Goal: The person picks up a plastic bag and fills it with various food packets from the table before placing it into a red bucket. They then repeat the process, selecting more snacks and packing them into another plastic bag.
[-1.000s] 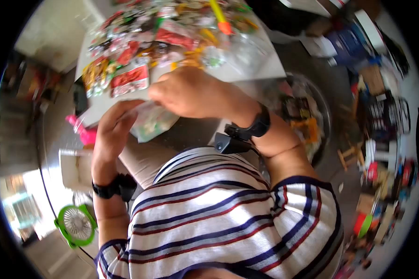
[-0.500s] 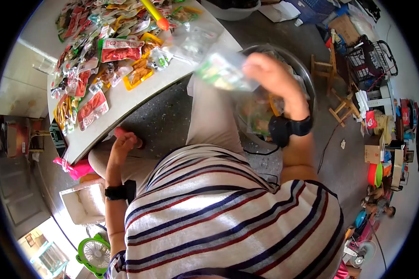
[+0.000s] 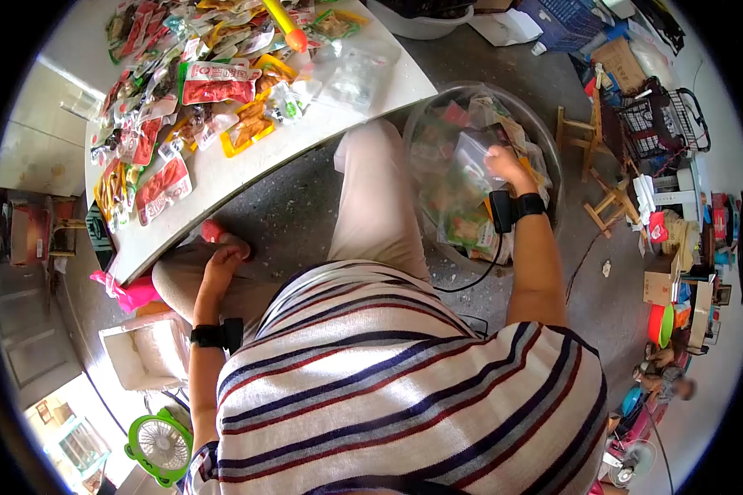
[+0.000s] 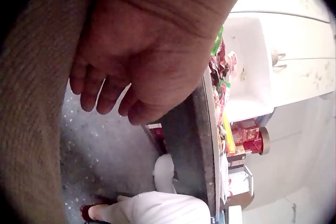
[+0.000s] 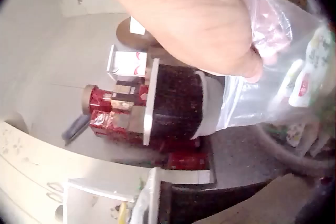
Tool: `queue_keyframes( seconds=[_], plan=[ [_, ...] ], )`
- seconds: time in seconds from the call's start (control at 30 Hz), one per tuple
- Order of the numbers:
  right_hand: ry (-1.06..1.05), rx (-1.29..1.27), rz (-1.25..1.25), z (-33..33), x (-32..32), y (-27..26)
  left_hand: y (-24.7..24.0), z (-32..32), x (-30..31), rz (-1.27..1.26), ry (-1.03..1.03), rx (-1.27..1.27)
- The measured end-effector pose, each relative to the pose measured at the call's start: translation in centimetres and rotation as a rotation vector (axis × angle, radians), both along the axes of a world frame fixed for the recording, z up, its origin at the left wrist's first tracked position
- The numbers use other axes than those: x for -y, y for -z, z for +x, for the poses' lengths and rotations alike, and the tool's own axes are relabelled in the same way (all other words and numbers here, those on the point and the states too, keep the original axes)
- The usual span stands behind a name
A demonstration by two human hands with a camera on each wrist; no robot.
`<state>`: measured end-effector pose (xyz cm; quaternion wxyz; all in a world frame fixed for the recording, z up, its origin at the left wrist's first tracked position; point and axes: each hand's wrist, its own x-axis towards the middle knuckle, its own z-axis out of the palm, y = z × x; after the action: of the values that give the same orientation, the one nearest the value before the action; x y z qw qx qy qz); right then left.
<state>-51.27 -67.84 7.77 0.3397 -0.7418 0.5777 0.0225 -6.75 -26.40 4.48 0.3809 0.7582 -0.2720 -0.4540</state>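
A: Report the change at the work position.

B: The right hand (image 3: 510, 167) had carried the clear plastic bag (image 3: 470, 155) outward. Half a second earlier, the bag was above the right knee (image 3: 376, 169). It then lay within the rim outline of the round basin (image 3: 556, 153), at 2 o'clock from the head view's centre.

A: State the right-hand grip.

B: Closed. Thumb and fingers pinched the bag near one edge. Contact between the bag and the packets beneath it could not be confirmed.

A: State the left hand.

B: The left hand (image 4: 149, 50) was at 9 o'clock beside the left knee, fingers loosely curled, holding nothing. One second earlier, both hands had been at the bag.

A: Effect on the work?

B: In judgement, the carry was near its end, with release not yet made. Loose packets (image 3: 163, 190) covered much of the table (image 3: 223, 181) at 11 o'clock.
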Motion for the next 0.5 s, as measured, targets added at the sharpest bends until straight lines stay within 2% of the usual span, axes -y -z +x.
queue_keyframes(
  seconds=[0.07,0.17,0.2,0.3,0.33,0.37,0.4,0.43,0.5],
  plan=[
    [0.009,-0.059,-0.008,-0.9,1.5,3.0,0.9,0.3,-0.3,-0.012,0.007,0.001],
    [-0.096,-0.053,-0.327,0.4,1.0,2.5,0.6,0.2,-0.3,-0.01,-0.005,0.019],
    [-0.071,-0.018,-0.424,0.8,0.5,2.5,0.5,0.1,-0.3,-0.007,-0.011,0.027],
    [-0.223,-0.123,-0.531,2.7,-2.2,1.2,1.7,0.7,-0.6,-0.014,-0.02,0.004],
    [-0.33,-0.216,-0.597,3.0,-2.9,2.2,1.5,0.6,-0.6,-0.01,-0.028,0.007],
    [-0.311,-0.275,-0.599,3.1,-3.8,3.8,1.3,0.4,-0.6,-0.006,-0.039,0.009],
    [-0.398,-0.307,-0.651,2.3,-4.3,5.9,0.9,0.2,-0.6,-0.002,-0.05,0.012],
    [-0.404,-0.411,-0.572,1.9,-5.2,7.6,0.1,-0.2,-0.4,-0.02,-0.037,0.017],
    [-0.358,-0.42,-0.422,0.3,-6.1,11.6,-1.4,-0.9,-0.1,-0.054,-0.016,0.03]
  ],
)
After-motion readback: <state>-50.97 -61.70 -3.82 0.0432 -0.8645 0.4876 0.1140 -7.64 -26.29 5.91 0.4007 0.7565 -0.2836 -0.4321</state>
